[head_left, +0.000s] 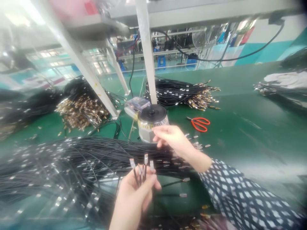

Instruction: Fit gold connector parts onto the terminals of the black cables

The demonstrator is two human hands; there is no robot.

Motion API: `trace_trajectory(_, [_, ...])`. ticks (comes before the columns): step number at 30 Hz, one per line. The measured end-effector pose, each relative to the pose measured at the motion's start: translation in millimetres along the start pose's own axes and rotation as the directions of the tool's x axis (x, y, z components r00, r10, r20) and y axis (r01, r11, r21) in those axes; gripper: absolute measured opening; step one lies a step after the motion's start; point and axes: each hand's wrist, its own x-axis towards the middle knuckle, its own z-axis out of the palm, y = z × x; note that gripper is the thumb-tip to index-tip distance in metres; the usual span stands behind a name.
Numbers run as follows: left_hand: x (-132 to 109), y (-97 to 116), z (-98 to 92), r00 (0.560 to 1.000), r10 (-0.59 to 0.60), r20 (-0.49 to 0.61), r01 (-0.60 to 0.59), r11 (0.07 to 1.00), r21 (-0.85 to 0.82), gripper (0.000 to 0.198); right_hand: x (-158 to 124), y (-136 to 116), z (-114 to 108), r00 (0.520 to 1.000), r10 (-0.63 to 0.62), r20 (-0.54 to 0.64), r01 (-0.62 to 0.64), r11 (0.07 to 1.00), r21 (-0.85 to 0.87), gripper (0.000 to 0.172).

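Note:
My left hand is closed around several black cables, their flat metal connector ends standing up above the fingers. To the upper right, my right hand is pinched at the front of a round white dispenser with a black top. Whatever sits between those fingertips is too small to make out. Between and behind the hands runs a wide bundle of black cables, lying across the table with silvery connectors at its right end. Two loose cable ends poke out just right of my left hand.
Red-handled scissors lie right of the dispenser on the green table. More cable bundles lie behind, with a heap of gold-coloured ends at left. A clear plastic box touches the dispenser. White metal posts rise from the table.

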Motion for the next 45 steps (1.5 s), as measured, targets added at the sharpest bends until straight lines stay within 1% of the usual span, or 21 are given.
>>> trace_trajectory(2, [-1,-2,0.0,1.000,0.002,-0.012,-0.003,1.000,-0.019,0.027,14,-2,5,1.000,0.020,-0.012,-0.019,0.998,0.053,0.017])
trace_trajectory(4, [-2,-4,0.1,0.999,0.030,-0.036,-0.031,0.999,-0.041,0.026,21,-1,10,1.000,0.011,-0.029,-0.009,0.997,0.081,0.022])
trace_trajectory(6, [-2,-6,-0.5,0.998,0.047,-0.050,-0.050,0.997,-0.059,0.024,21,0,14,0.998,-0.002,-0.058,0.008,0.993,0.114,0.020])
trace_trajectory(9, [-1,-7,-2.7,0.998,0.037,-0.049,-0.041,0.996,-0.077,0.024,13,-2,19,0.996,-0.031,-0.083,0.042,0.990,0.138,0.017])
trace_trajectory(10, [-1,-7,-3.5,0.999,0.028,-0.039,-0.031,0.996,-0.080,0.024,9,-4,20,0.995,-0.053,-0.081,0.063,0.989,0.136,0.017])
trace_trajectory(12, [0,-5,-4.5,1.000,-0.002,0.011,0.003,0.997,-0.082,0.024,4,-5,20,0.987,-0.138,-0.077,0.145,0.985,0.096,0.016])
trace_trajectory(14, [1,-3,-4.4,0.997,-0.031,0.066,0.036,0.996,-0.087,0.025,3,-3,19,0.966,-0.244,-0.083,0.246,0.969,0.018,0.019])
trace_trajectory(16, [1,-1,-4.0,0.996,-0.042,0.084,0.050,0.994,-0.094,0.026,5,2,17,0.948,-0.305,-0.088,0.302,0.952,-0.053,0.022])
trace_trajectory(19, [1,-1,-3.9,0.997,-0.036,0.073,0.043,0.995,-0.091,0.026,11,10,17,0.941,-0.324,-0.094,0.317,0.945,-0.083,0.024])
trace_trajectory(21, [1,-2,-4.6,0.997,-0.032,0.076,0.039,0.995,-0.087,0.026,16,13,20,0.935,-0.337,-0.109,0.332,0.941,-0.065,0.022])
trace_trajectory(26, [-1,-4,-6.6,0.997,-0.017,0.069,0.022,0.996,-0.083,0.025,26,14,29,0.931,-0.304,-0.202,0.326,0.942,0.084,0.019])
trace_trajectory(29, [-2,-4,-6.7,0.996,-0.036,0.084,0.044,0.995,-0.089,0.029,26,10,32,0.937,-0.268,-0.224,0.305,0.940,0.153,0.021])
trace_trajectory(31, [-3,-3,-6.5,0.996,-0.044,0.083,0.052,0.994,-0.092,0.031,18,5,32,0.951,-0.243,-0.189,0.279,0.941,0.194,0.021])
trace_trajectory(32, [-3,-2,-6.5,0.996,-0.041,0.076,0.048,0.995,-0.092,0.032,12,2,30,0.961,-0.233,-0.148,0.259,0.945,0.199,0.021])
trace_trajectory(33, [-3,-1,-6.5,0.997,-0.036,0.068,0.042,0.995,-0.090,0.033,4,0,28,0.973,-0.219,-0.077,0.230,0.955,0.188,0.020])
trace_trajectory(35, [-3,0,-6.5,0.998,-0.030,0.050,0.035,0.995,-0.094,0.035,-14,-5,20,0.984,-0.162,0.072,0.157,0.985,0.077,0.017])
trace_trajectory(36, [-2,1,-6.6,0.999,-0.028,0.044,0.032,0.994,-0.101,0.036,-24,-6,15,0.983,-0.114,0.144,0.116,0.993,-0.005,0.015])
trace_trajectory(38, [-1,2,-6.6,0.999,-0.021,0.035,0.025,0.993,-0.113,0.035,-42,-8,4,0.969,-0.047,0.241,0.082,0.987,-0.138,0.009])
trace_trajectory(41, [0,3,-6.1,0.999,0.001,0.040,0.003,0.994,-0.106,0.031,-61,-7,-9,0.947,0.013,0.322,0.087,0.952,-0.292,0.028])
trace_trajectory(43, [0,3,-5.4,0.999,0.012,0.048,-0.008,0.996,-0.089,0.030,-67,-6,-13,0.937,0.035,0.348,0.103,0.923,-0.371,0.038])
trace_trajectory(45, [0,3,-4.8,0.999,0.017,0.050,-0.013,0.997,-0.075,0.030,-69,-5,-14,0.932,0.060,0.358,0.114,0.888,-0.445,0.045])
